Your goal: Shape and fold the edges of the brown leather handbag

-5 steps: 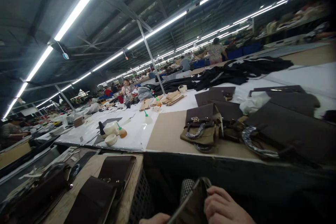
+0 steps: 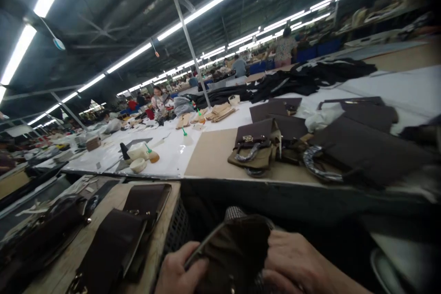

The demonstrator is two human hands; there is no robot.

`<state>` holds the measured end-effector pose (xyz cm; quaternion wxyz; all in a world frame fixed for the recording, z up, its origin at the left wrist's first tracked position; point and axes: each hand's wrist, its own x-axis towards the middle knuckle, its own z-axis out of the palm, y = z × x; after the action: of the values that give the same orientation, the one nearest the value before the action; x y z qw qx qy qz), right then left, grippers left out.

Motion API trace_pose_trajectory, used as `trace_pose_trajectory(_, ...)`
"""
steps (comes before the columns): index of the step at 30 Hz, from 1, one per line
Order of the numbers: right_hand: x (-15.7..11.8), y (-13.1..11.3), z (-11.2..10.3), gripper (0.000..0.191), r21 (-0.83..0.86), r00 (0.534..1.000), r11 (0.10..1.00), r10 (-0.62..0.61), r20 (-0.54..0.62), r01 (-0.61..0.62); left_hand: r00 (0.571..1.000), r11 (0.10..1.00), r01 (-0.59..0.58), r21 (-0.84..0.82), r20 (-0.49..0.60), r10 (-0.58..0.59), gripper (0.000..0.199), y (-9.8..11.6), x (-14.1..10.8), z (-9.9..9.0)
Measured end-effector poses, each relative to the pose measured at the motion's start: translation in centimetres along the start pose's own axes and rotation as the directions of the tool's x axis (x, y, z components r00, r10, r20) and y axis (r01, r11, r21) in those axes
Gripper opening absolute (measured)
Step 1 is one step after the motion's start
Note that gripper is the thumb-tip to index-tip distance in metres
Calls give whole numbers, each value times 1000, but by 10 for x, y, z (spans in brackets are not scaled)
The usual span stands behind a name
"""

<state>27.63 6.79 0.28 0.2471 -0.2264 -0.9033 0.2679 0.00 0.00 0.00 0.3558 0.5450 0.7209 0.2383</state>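
At the bottom middle, a dark brown handbag (image 2: pixel 237 243) is held with its mouth spread, so its dark lining shows. My left hand (image 2: pixel 182 266) pinches the near left rim between thumb and fingers. On the opposite side my right hand (image 2: pixel 292 257) is closed round the bag's edge, its fingertips partly hidden. The bag's lower part runs out of view. Checkered cloth (image 2: pixel 234 212) shows just beyond it. On the long table (image 2: pixel 210 151) ahead stands a brown handbag (image 2: pixel 253 144) with a plastic-wrapped handle.
Left of me, a wooden board (image 2: pixel 161 234) carries several dark brown bags (image 2: pixel 110 243) above a black crate (image 2: pixel 177 234). Glue bottles (image 2: pixel 152 155) and a tape roll (image 2: pixel 138 165) stand on the table. Further off lie black fabric (image 2: pixel 296 80) and tan pieces (image 2: pixel 220 112); a person (image 2: pixel 285 48) stands behind.
The bag's mouth has come wider open, showing more lining. My left hand has risen into fuller view, gripping the rim. The whole view has shifted slightly.
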Motion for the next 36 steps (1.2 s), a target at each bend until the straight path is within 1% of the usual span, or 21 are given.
trace_pose_trajectory(1,-3,0,3,34,-49,998,998,32,51,-30,1000,1000,-5,-11,-15,5,28,-2,-2,2)
trace_pose_trajectory(3,-7,7,13,29,-144,983,985,111,144,-90,1000,999,19,-35,-6,-19,28,-5,-3,7)
trace_pose_trajectory(4,-7,12,17,23,-150,975,979,164,152,-141,999,998,45,-50,16,-44,29,-6,-3,9)
trace_pose_trajectory(6,-5,23,24,8,-86,957,965,257,133,-247,995,994,84,-69,62,-80,30,-7,-2,12)
trace_pose_trajectory(7,-3,28,25,3,-44,948,955,298,110,-295,993,993,90,-72,80,-84,31,-7,-1,12)
trace_pose_trajectory(9,5,36,25,13,-4,939,941,338,64,-339,992,994,80,-78,102,-72,30,-6,2,11)
trace_pose_trajectory(11,15,41,24,19,-51,945,946,322,52,-320,991,993,72,-94,120,-60,28,-6,5,8)
trace_pose_trajectory(14,29,46,24,33,-176,967,956,248,56,-235,988,989,76,-130,145,-57,26,-12,10,5)
trace_pose_trajectory(16,39,53,26,40,-189,981,967,186,52,-173,985,985,76,-155,168,-50,25,-17,13,4)
trace_pose_trajectory(17,44,58,27,42,-161,986,976,155,57,-144,983,983,76,-168,175,-46,24,-21,15,3)
trace_pose_trajectory(20,60,74,29,38,23,985,994,101,142,-106,979,971,91,-223,198,-46,24,-30,19,1)
trace_pose_trajectory(22,72,83,30,31,147,975,985,61,215,-94,975,959,102,-265,220,-43,26,-34,23,-1)
trace_pose_trajectory(24,83,89,32,21,227,967,970,29,254,-89,973,950,106,-294,228,-38,28,-39,26,-3)
trace_pose_trajectory(26,91,92,35,16,268,961,960,9,275,-85,973,947,109,-303,226,-39,29,-43,29,-5)
trace_pose_trajectory(29,96,93,40,13,258,955,963,0,295,-80,972,945,143,-294,220,-78,29,-51,31,-7)
trace_pose_trajectory(34,91,92,49,11,139,977,989,14,213,-45,970,935,189,-302,205,-130,28,-56,33,-8)
trace_pose_trajectory(36,90,92,51,9,118,979,990,47,201,-72,969,935,195,-296,208,-136,27,-55,35,-8)
